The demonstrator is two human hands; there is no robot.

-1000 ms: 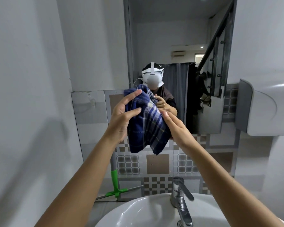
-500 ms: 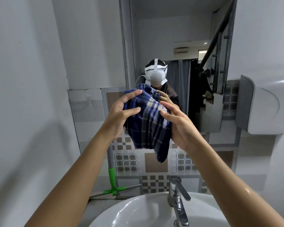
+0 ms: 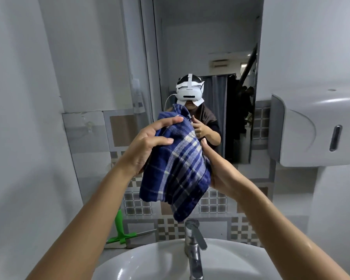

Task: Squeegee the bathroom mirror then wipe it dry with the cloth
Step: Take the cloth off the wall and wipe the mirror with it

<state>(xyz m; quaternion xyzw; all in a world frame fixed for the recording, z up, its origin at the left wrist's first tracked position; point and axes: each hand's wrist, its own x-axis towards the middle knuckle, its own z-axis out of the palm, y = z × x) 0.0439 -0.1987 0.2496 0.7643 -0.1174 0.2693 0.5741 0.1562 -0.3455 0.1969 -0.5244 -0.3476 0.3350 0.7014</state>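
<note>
While bunched, cloth (image 3: 176,168) sits between left hand (image 3: 148,146) and right hand (image 3: 220,170)

I have both bare forearms raised and angled inward, hands meeting at chest height. My left hand (image 3: 148,146) is curled, its fingers (image 3: 166,122) stretched over the top of the cloth (image 3: 178,170) and the thumb pressing its side. My right hand (image 3: 220,170) is flatter, palm turned inward against the cloth's far side, fingers pointing up. Both wrists are bent slightly toward each other.
</note>
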